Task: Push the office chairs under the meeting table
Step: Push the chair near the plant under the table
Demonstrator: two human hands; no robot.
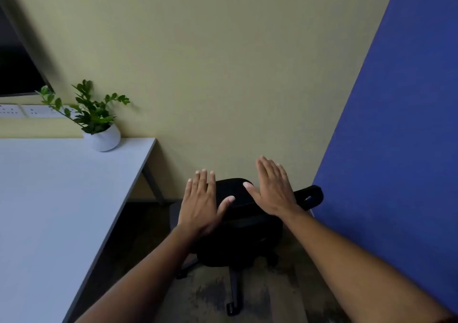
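Note:
A black office chair stands on the floor right of the white meeting table, outside the table's edge and seen from above. Its backrest top shows between my hands, one armrest pokes out to the right, and its wheeled base spreads below. My left hand hovers flat over the left part of the backrest, fingers spread and holding nothing. Over the right part, my right hand is also flat with fingers apart. Whether either palm touches the chair is unclear.
A potted green plant in a white pot sits at the table's far corner. A dark screen hangs on the beige wall above wall sockets. A blue partition stands close to the chair's right. A grey table leg is behind.

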